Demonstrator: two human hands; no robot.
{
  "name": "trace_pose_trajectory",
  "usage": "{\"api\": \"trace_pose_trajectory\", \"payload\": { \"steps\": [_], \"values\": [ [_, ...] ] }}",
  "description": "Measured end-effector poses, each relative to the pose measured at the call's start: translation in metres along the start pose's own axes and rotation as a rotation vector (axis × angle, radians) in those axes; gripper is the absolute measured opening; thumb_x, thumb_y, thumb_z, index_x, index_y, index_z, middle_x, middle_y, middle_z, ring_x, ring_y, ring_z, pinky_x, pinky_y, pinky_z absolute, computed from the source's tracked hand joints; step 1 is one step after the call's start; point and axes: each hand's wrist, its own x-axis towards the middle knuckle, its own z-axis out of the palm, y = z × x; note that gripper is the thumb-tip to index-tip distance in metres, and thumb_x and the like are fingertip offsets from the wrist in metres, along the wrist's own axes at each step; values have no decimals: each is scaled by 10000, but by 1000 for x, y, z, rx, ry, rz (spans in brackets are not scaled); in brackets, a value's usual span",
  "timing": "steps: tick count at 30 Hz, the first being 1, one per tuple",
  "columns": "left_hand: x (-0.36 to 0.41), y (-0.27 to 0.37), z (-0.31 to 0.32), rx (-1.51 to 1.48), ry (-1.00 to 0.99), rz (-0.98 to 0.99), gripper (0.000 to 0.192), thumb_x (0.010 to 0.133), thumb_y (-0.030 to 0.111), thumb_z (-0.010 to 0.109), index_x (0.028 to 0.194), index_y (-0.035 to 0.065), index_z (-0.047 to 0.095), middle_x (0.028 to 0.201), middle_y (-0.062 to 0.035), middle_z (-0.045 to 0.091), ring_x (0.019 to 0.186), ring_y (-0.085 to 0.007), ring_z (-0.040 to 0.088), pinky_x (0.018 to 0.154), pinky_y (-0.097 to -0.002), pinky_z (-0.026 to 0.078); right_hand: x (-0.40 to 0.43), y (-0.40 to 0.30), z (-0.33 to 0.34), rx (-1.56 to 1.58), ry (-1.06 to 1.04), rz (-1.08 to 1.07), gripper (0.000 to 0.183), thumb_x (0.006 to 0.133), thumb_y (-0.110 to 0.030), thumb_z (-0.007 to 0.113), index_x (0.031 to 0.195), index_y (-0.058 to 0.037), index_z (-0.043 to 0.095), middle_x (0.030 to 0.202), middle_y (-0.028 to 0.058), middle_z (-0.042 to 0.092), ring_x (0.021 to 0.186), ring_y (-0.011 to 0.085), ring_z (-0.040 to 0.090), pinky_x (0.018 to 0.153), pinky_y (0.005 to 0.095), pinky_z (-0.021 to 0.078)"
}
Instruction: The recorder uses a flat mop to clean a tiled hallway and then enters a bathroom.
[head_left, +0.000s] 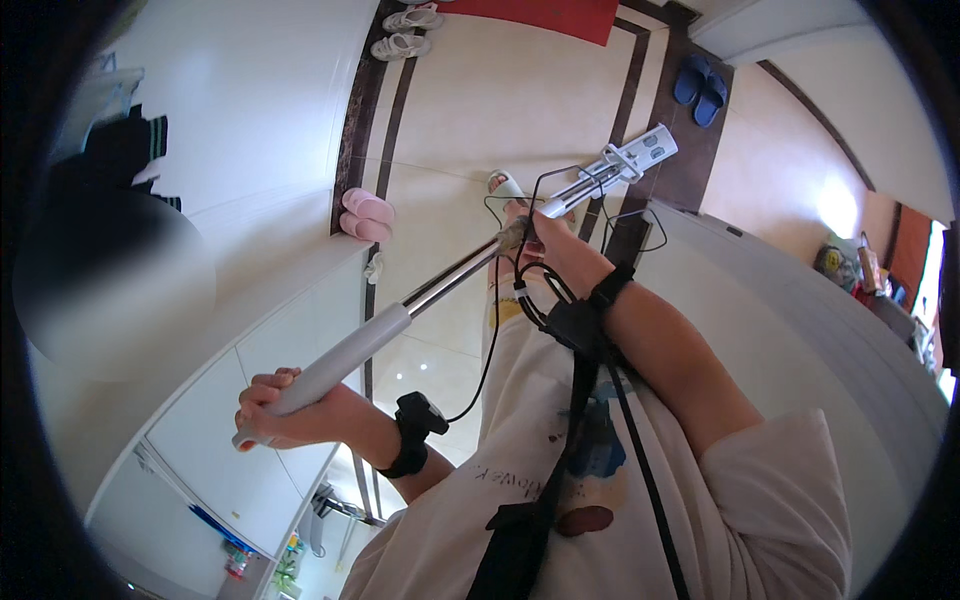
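My left hand (289, 412) is wrapped around the grey grip (352, 360) at the end of a long-handled mop. Farther along the chrome pole (454, 279), my right hand (555, 236) grasps the shaft beside a beige wrapped section (513, 234). The mop slants across my body from lower left to upper right. Its white plastic head (634, 156) points away from me, above the dark floor border; whether it touches the floor is unclear. Black cables (555, 285) run from the wrist straps and pass in front of the pole.
Pink slippers (367, 215) sit by the white cabinet (225, 435) on the left. White shoes (405, 41) and a red mat (540, 16) lie ahead, with blue slippers (701, 88) at the upper right. A white panel (772, 322) rises along my right side.
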Motion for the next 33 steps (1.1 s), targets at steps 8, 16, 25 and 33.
{"api": "trace_pose_trajectory", "payload": {
  "steps": [8,16,25,33],
  "values": [
    [3,20,-6,-155,-88,57,138,783,202,414,717,122,322,541,26,326,474,-64,359,407,-183,322,2,3,-5,272,-117,53,200,692,-256,619,710,-86,514,609,24,501,521,158,501,466,337,424],
    [-2,30,50,-474,-395,111,113,768,180,414,726,138,317,553,16,334,477,-91,357,402,-215,299,24,-42,-32,333,-313,-137,312,706,-375,589,793,-82,527,674,51,513,595,225,512,553,450,429],
    [-6,75,95,-691,-672,198,131,771,186,382,684,132,300,546,11,325,446,-98,327,395,-225,296,-4,-48,-52,591,-539,-139,280,779,-370,487,793,-91,504,680,69,526,615,218,515,582,402,422],
    [-20,104,118,-774,-865,322,133,767,191,365,667,124,309,546,19,317,459,-99,321,399,-233,275,-13,-61,-70,777,-519,-165,252,768,-349,517,826,-104,499,722,41,485,656,197,496,604,434,420]
  ]
}}
